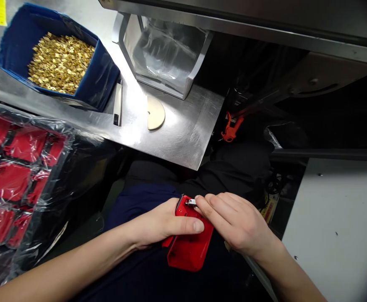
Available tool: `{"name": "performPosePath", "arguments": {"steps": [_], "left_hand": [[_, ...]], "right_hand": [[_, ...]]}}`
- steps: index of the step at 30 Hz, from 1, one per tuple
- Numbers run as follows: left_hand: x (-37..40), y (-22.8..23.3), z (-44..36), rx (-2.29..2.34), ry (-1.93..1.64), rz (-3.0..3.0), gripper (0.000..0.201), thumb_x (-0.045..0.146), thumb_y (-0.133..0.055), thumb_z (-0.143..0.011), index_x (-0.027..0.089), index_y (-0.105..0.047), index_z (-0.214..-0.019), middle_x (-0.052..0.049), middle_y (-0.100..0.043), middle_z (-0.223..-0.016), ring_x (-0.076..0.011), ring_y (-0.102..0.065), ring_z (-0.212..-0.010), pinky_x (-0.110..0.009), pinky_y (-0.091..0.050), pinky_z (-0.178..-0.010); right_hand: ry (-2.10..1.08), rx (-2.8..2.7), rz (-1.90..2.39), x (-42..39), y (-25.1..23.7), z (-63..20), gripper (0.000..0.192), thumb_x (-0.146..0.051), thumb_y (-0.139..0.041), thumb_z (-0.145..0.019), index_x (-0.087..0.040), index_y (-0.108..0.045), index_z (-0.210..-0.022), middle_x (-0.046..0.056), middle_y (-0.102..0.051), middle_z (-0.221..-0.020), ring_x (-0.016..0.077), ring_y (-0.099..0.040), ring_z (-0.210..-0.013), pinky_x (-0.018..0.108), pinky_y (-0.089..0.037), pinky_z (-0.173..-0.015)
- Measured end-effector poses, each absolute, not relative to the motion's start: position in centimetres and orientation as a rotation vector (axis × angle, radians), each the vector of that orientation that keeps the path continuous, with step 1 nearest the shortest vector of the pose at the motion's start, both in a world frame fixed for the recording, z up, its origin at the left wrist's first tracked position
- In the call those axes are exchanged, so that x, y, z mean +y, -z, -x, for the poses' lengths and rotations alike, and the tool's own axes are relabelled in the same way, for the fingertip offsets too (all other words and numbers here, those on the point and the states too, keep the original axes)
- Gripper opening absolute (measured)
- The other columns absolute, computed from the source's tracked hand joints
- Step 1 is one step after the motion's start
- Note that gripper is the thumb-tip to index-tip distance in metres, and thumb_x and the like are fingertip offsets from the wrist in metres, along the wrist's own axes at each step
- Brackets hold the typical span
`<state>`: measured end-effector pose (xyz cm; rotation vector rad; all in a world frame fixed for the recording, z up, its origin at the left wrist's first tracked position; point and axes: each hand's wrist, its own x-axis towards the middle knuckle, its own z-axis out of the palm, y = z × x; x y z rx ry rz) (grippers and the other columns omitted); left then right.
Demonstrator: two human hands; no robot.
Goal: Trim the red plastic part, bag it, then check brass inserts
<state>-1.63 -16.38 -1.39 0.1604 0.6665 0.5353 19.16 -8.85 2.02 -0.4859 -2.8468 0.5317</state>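
Head view shows a red plastic part [199,247] held up over the person's lap, near the bottom middle. The left hand [169,219] is clamped on it, with the thumb pressed across it. The right hand [235,216] pinches a small silver piece [191,202] at the top end of the red part. The two hands are close together.

Past the lap is a shiny metal tabletop [186,138]. On it lie a pale half-round piece [156,113] and a thin white stick [118,102] with a dark end. Beside the stick, a blue bin [103,77] holds lots of little gold bits [62,61]. Next to that, a gray bin [199,58] has clear plastic [167,52] inside. At the left, more red parts [11,182] sit in rows under see-through wrap.
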Motion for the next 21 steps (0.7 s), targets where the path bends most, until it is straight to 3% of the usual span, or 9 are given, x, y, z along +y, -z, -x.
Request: {"name": "performPosePath", "arguments": {"steps": [3,6,8,13,18,21], "left_hand": [[-16.6,1.6,1.9,0.662,-0.513,-0.101,0.048,0.051,-0.089,-0.071,0.013,-0.071,-0.095,-0.001,-0.064,-0.081,-0.0129,-0.056,-0.072,-0.022,-0.046,-0.065],[-16.8,1.6,2.1,0.662,-0.498,-0.086,0.051,0.054,-0.088,-0.07,0.013,-0.073,-0.097,-0.004,-0.069,-0.084,-0.0158,-0.062,-0.073,-0.025,-0.051,-0.065],[-16.8,1.6,2.1,0.653,-0.502,-0.1,0.051,0.055,-0.088,-0.069,0.013,-0.074,-0.095,-0.004,-0.069,-0.084,-0.0159,-0.063,-0.073,-0.024,-0.052,-0.065],[-16.6,1.3,2.0,0.644,-0.534,-0.138,0.053,0.056,-0.089,-0.069,0.013,-0.072,-0.094,-0.004,-0.066,-0.084,-0.0151,-0.06,-0.075,-0.024,-0.049,-0.065],[-16.9,0.5,1.8,0.642,-0.582,-0.211,0.062,0.059,-0.088,-0.071,0.01,-0.07,-0.104,-0.004,-0.064,-0.086,-0.0146,-0.056,-0.078,-0.025,-0.046,-0.07],[-17.3,0.1,1.8,0.718,-0.671,-0.207,0.077,0.058,-0.09,-0.07,0.016,-0.06,-0.127,-0.005,-0.066,-0.098,-0.0167,-0.06,-0.086,-0.028,-0.048,-0.078]], "right_hand": [[-0.6,-2.69,0.552,-7.7,-1.5,-19.8,0.039,-0.012,-0.064,-0.097,-0.018,-0.062,-0.136,0.008,-0.079,-0.094,0.022,-0.073,-0.079,0.036,-0.058,-0.065],[-0.589,-2.37,1.064,-6.1,0.0,-20.1,0.028,-0.02,-0.067,-0.098,-0.026,-0.069,-0.125,0.005,-0.077,-0.095,0.0213,-0.072,-0.083,0.035,-0.059,-0.073],[-0.64,-2.213,1.369,-5.0,1.7,-19.7,0.016,-0.028,-0.066,-0.099,-0.025,-0.072,-0.114,0.005,-0.073,-0.091,0.0198,-0.068,-0.076,0.033,-0.057,-0.07],[-1.01,-2.121,1.565,-3.0,7.6,-15.5,0.024,-0.039,-0.06,-0.1,-0.023,-0.064,-0.117,0.006,-0.072,-0.099,0.0207,-0.069,-0.082,0.033,-0.056,-0.08],[-0.715,-2.294,1.517,-0.7,11.6,-9.3,0.021,-0.039,-0.056,-0.101,-0.02,-0.062,-0.109,0.012,-0.063,-0.114,0.0279,-0.059,-0.111,0.041,-0.046,-0.1],[-0.668,-2.383,1.553,0.4,12.0,-7.7,0.028,-0.042,-0.062,-0.098,-0.02,-0.063,-0.116,0.013,-0.062,-0.118,0.0321,-0.057,-0.115,0.047,-0.044,-0.103]]}}
